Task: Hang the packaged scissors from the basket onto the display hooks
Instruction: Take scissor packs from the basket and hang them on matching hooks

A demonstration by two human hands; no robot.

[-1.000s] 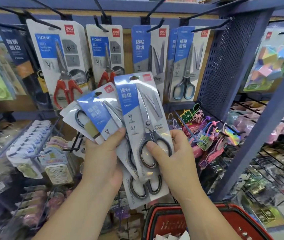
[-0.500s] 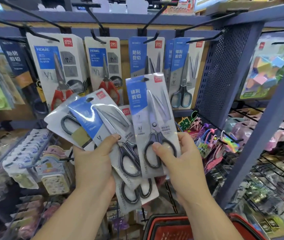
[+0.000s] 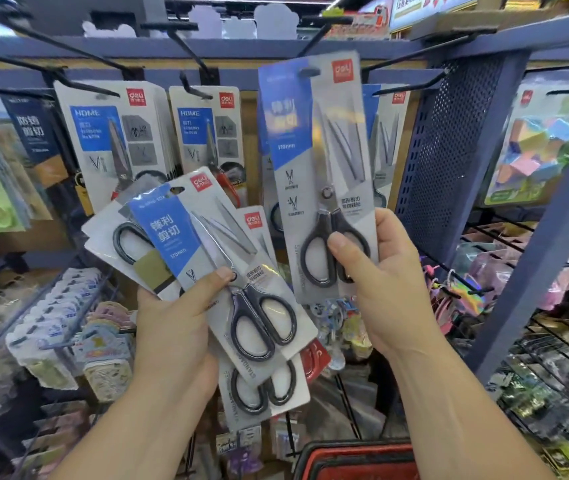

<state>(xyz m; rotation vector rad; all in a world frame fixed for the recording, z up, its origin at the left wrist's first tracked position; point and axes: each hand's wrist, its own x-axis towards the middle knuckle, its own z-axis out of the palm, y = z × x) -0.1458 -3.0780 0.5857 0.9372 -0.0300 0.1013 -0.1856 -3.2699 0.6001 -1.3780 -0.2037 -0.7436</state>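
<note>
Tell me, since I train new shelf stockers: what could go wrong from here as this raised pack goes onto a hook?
1. The right hand pinches the raised pack only at its bottom end, so its hang hole may wobble off target.
2. The left hand grips a splayed fan of packs; the lowest pack could slide out.
3. Neighbouring hooks carry HOME packs; it might get misfiled.

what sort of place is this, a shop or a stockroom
Most likely a shop's stationery aisle: packaged scissors hang in rows on display hooks, other packaged goods fill the next bay, and a red shopping basket sits below.
</note>
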